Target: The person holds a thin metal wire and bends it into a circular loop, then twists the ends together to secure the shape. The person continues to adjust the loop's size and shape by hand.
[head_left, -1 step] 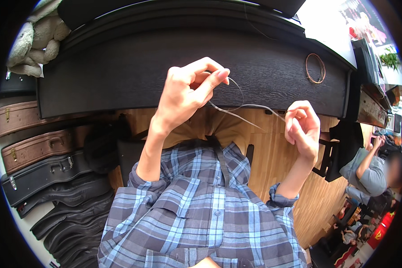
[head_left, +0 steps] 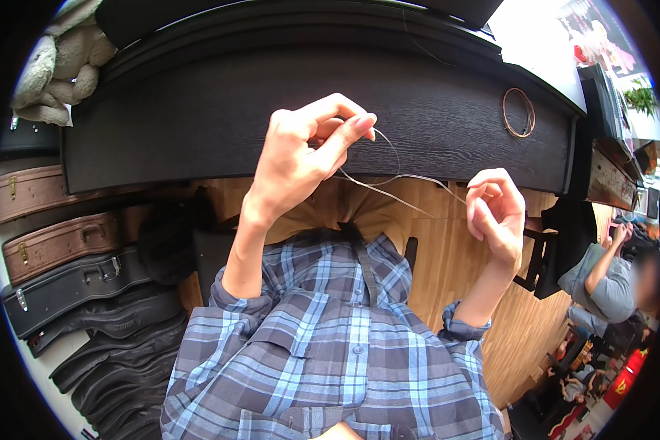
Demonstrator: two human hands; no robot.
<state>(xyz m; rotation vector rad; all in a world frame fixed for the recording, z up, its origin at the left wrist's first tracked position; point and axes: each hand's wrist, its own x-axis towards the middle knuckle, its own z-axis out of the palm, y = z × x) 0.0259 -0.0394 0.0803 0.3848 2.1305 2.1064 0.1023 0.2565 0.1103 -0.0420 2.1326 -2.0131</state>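
In front of my torso, a thin silvery wire string (head_left: pixel 425 178) runs in a loose loop between my two hands. My left hand (head_left: pixel 293 150) is closed, with thumb and forefinger pinching the string over the edge of a black wooden surface (head_left: pixel 220 117). From there one strand curves up and round, crosses another below, and runs right to my right hand (head_left: pixel 500 216). That hand is also closed, its curled fingertips on the string. A loose strand hangs between the hands, pointing down to the right.
A coil of copper-coloured string (head_left: pixel 518 113) lies at the right of the black surface. Brown instrument cases (head_left: pixel 62 246), a black case (head_left: pixel 73 286) and several soft black bags (head_left: pixel 125 359) line the left side. Another person (head_left: pixel 601 275) sits at the right.
My left hand has shifted very slightly left, and the string's loop has moved a little with it. My right hand stays nearly in place.
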